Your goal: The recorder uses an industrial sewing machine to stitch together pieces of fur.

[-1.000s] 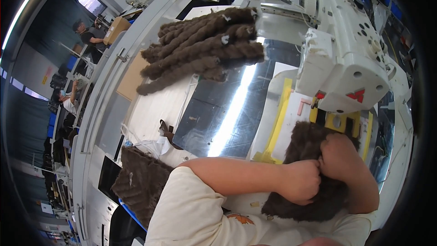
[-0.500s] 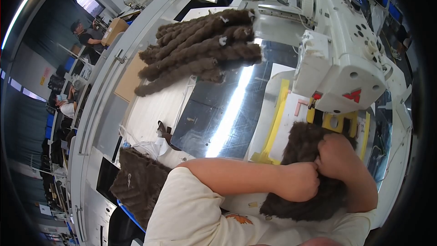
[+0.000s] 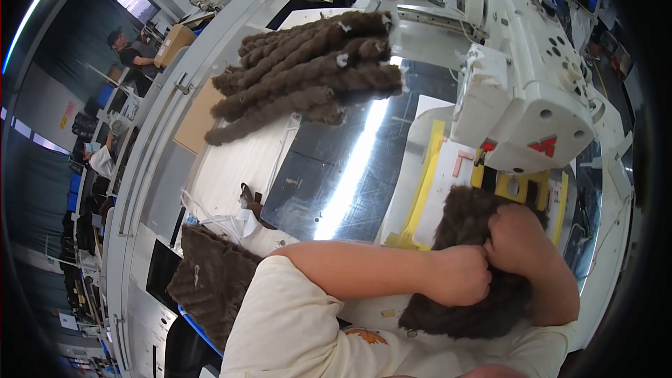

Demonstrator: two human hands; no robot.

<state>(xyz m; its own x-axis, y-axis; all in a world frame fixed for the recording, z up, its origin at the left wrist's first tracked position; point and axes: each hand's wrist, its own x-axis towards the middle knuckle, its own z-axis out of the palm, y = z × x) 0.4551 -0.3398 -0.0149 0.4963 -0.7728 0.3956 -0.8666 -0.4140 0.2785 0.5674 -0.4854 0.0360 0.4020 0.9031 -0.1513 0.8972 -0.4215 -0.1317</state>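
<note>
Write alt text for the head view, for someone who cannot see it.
Both hands, the left hand and the right hand, pinch a dark brown furry fabric piece in front of a white sewing machine. Rolled brown fur pieces lie stacked farther back on the white table.

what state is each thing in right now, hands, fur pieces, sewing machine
left hand: closed in a fist, gripping the dark fur piece
right hand: closed, pressing on the same piece beside the left
dark fur piece: bunched on the table under the machine head
sewing machine: upright, running or not cannot be told
rolled fur pieces: stacked, untouched
flat fur piece: lying flat at the table edge
</note>
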